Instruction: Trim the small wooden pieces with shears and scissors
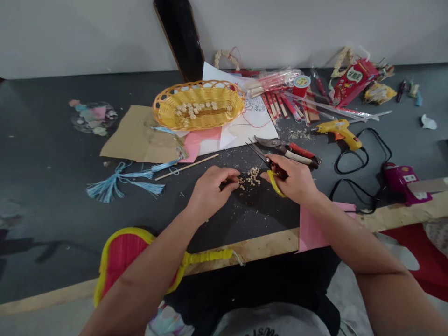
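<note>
Small pale pieces (252,176) lie in a loose heap on the dark table between my hands. My left hand (214,187) is at the heap's left edge, thumb and fingertips pinched together; anything between them is too small to name. On the right, my right hand (292,177) grips scissors (258,152) with a yellow handle, the blades apart and pointing up and left. Beyond the hands, a yellow woven basket (168,116) holds more pale pieces. Pruning shears (301,154) with red and white handles lie just past my right hand.
A yellow glue gun (341,132) with a black cable lies at right, near a purple device (408,184). Blue tassels (117,181) and a thin stick (187,167) are at left. A red and yellow fan (122,254) lies under my left forearm at the table edge.
</note>
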`<state>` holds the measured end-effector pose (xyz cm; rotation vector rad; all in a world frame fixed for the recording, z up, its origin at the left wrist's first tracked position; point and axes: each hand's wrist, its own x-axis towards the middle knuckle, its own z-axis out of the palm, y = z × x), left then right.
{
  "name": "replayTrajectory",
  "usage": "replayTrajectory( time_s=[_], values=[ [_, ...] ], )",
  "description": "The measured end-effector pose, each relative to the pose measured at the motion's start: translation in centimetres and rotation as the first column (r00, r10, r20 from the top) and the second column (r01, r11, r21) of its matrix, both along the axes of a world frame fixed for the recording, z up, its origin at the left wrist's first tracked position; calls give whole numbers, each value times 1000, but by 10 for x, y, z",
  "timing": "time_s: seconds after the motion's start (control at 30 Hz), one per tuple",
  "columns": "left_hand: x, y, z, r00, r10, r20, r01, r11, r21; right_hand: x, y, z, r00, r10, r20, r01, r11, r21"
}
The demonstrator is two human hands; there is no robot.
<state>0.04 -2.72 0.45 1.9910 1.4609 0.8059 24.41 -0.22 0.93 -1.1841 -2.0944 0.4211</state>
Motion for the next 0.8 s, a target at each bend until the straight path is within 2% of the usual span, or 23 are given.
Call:
replayTrajectory(
  time_s=[0.27, 0.43, 0.57, 0.8],
  values=[
    [-10, 6, 4, 995, -4, -99, 10, 998, 56, 0, 0, 0, 1000, 5, 10, -5, 999, -37],
    [-10, 7, -4, 976, -108, -191, 138, 979, 152, 0, 0, -2, 1000, 21, 23, -20, 998, -55],
    [-6, 4, -7, 950, -174, -259, 220, 962, 162, -1, -1, -3, 999, 29, 35, -26, 997, -71],
    [-9, 6, -2, 974, -106, -199, 135, 981, 141, -1, -1, -3, 999, 31, 40, -28, 997, -78]
  ],
)
